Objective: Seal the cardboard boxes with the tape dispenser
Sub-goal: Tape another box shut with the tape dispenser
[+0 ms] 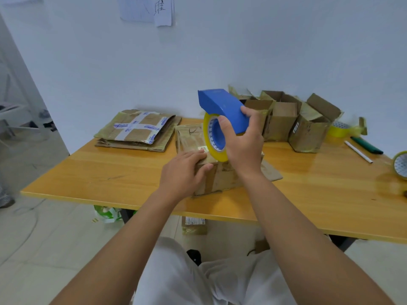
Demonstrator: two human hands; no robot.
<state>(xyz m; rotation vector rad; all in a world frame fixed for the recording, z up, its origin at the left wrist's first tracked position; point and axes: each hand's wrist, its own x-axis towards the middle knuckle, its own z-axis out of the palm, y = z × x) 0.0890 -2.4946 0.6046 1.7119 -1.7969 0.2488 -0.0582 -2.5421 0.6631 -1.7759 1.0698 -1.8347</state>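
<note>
I judge I am mid-way through taping the box in front of me, with the strip either just begun or about to be drawn along the top seam. My right hand [241, 142] is clamped round the blue tape dispenser [222, 111], thumb hooked into the hub of the yellow roll and fingers curled over the blue cover, holding it tilted at the centre of the frame with the roll's lower edge touching or just above the cardboard box [217, 175]. My left hand [184, 170] lies flat on the near left part of that box's top, fingers straight and pressing down, thumb over the front edge, steadying it on the wooden table [88, 170]. I cannot tell whether a tape end is already stuck down; the contact point is hidden behind the roll and my hand. The next move, as I read it, calls for keeping the left hand's pressure firm so the box does not slide, and pulling the dispenser along the seam with the roll held low, then tilting it to cut. In the upper right of the frame stand several open boxes [284, 119], flaps up, not yet sealed. A stack of flattened cartons [136, 130] lies at centre left, and a spare tape roll [400, 165] sits at the right edge.
</note>
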